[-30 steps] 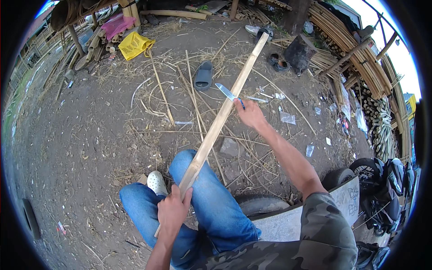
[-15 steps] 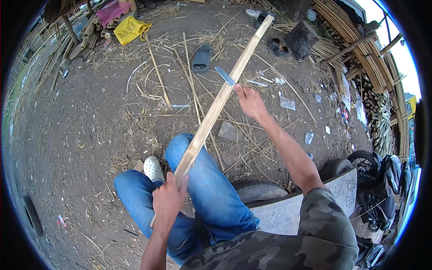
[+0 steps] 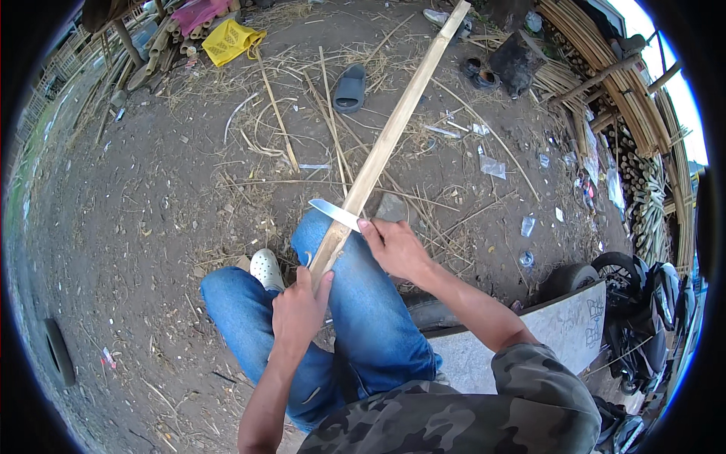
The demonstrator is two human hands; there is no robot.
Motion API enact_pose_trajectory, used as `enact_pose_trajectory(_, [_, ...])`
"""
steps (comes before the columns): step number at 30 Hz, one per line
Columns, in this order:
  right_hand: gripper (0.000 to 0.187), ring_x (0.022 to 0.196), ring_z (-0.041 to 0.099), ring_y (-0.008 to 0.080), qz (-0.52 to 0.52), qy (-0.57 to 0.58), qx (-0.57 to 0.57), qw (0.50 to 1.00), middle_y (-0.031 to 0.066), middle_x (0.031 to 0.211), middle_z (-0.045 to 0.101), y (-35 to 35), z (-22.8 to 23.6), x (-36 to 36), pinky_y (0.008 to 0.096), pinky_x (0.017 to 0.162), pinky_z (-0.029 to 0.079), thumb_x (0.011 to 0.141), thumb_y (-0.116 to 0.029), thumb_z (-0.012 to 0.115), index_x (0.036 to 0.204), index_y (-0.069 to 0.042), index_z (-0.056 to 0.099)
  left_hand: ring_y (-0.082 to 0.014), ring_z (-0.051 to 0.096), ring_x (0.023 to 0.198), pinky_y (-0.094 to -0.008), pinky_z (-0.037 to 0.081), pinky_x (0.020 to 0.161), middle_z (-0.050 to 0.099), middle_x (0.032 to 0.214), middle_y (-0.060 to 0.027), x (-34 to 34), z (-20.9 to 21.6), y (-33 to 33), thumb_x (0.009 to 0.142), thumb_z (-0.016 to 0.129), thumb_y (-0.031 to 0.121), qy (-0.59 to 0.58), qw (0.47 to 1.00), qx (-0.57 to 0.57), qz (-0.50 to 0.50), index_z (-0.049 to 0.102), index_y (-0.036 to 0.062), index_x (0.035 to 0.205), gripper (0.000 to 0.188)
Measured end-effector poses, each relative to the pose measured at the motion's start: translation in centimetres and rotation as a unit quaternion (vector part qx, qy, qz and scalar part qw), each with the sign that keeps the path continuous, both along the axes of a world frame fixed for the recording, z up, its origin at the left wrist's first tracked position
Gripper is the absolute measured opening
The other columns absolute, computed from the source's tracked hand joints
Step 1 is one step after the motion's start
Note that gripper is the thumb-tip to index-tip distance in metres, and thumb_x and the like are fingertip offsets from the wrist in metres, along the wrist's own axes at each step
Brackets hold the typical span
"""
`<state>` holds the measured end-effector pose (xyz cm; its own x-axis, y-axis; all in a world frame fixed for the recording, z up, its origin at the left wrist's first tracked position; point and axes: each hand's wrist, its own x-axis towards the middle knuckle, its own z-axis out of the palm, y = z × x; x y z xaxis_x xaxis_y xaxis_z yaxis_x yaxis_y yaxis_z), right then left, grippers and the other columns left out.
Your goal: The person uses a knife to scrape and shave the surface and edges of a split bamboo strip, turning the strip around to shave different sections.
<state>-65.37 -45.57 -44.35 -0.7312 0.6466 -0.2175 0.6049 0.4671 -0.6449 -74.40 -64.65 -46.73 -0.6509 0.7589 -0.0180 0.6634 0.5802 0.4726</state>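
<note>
A long split bamboo strip (image 3: 393,127) slants from my lap up toward the far right, resting across my raised knee. Its near end is gripped by my left hand (image 3: 299,306), the thumb and fingers closed around its edges. My right hand (image 3: 394,249) is closed on a knife (image 3: 335,214), whose handle is hidden in the fist. The blade lies crosswise over the strip, just above my knee and a short way ahead of my left hand. A small curled shaving shows beside the strip near my left fingers.
Bamboo slivers and shavings litter the dirt ground. A grey slide sandal (image 3: 349,89) lies ahead, a yellow mesh bag (image 3: 231,42) at the far left. Stacked bamboo poles (image 3: 605,68) stand far right. A board (image 3: 522,325), tyres and a motorcycle (image 3: 643,318) are at my right.
My right hand has drawn the knife along the bamboo strip toward me, from its far half to just above my knee. My left hand keeps its hold on the near end.
</note>
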Motion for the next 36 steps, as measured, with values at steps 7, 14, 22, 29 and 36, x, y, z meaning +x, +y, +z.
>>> enact_pose_trajectory(7, [0.06, 0.103, 0.055, 0.05, -0.034, -0.025, 0.087, 0.995, 0.0313, 0.096, 0.064, 11.6, 2.8, -3.1, 0.0551, 0.095, 0.041, 0.102, -0.047, 0.034, 0.092, 0.004, 0.065, -0.0479, 0.062, 0.06, -0.0551, 0.05, 0.054, 0.061, 0.062, -0.0266, 0.0, 0.6, 0.1, 0.096, 0.055, 0.039, -0.06, 0.998, -0.007, 0.006, 0.047, -0.0001, 0.09, 0.04])
enact_pose_trajectory(14, [0.053, 0.085, 0.059, 0.0536, -0.014, -0.009, 0.182, 0.983, 0.0301, 0.085, 0.064, 12.3, 0.1, -4.3, 0.0558, 0.089, 0.046, 0.102, -0.041, 0.036, 0.094, 0.003, 0.065, -0.0462, 0.062, 0.058, -0.0539, 0.05, 0.052, 0.06, 0.06, -0.0255, -0.2, 0.5, -0.4, 0.096, 0.056, 0.038, -0.059, 0.998, -0.024, 0.013, 0.047, -0.0003, 0.088, 0.04])
enact_pose_trajectory(22, [0.049, 0.077, 0.061, 0.0514, 0.013, 0.009, 0.189, 0.982, 0.0298, 0.075, 0.063, 6.7, -1.0, -3.1, 0.0574, 0.076, 0.049, 0.1, -0.039, 0.042, 0.084, 0.002, 0.063, -0.0372, 0.064, 0.051, -0.0452, 0.052, 0.045, 0.062, 0.057, -0.0184, -0.2, 0.2, -0.4, 0.096, 0.054, 0.042, 0.018, 1.0, -0.024, 0.01, 0.046, 0.0036, 0.082, 0.042])
enact_pose_trajectory(29, [0.044, 0.065, 0.061, 0.049, 0.005, 0.056, 0.169, 0.984, 0.0279, 0.064, 0.06, 2.9, -0.4, -1.4, 0.0549, 0.062, 0.051, 0.1, -0.036, 0.046, 0.083, 0.002, 0.062, -0.0358, 0.064, 0.05, -0.0444, 0.052, 0.044, 0.062, 0.057, -0.0174, -0.2, 0.3, -0.9, 0.096, 0.053, 0.043, 0.011, 1.0, -0.028, -0.002, 0.046, 0.0041, 0.083, 0.042])
enact_pose_trajectory(36, [0.043, 0.062, 0.06, 0.0488, 0.0, 0.023, 0.081, 0.996, 0.0288, 0.062, 0.058, -1.0, -0.9, 0.7, 0.0541, 0.06, 0.05, 0.099, -0.035, 0.048, 0.083, 0.003, 0.059, -0.0358, 0.064, 0.051, -0.045, 0.052, 0.044, 0.062, 0.056, -0.0169, -0.2, 0.0, -0.8, 0.097, 0.053, 0.043, 0.013, 0.999, -0.038, 0.001, 0.045, 0.0039, 0.085, 0.041])
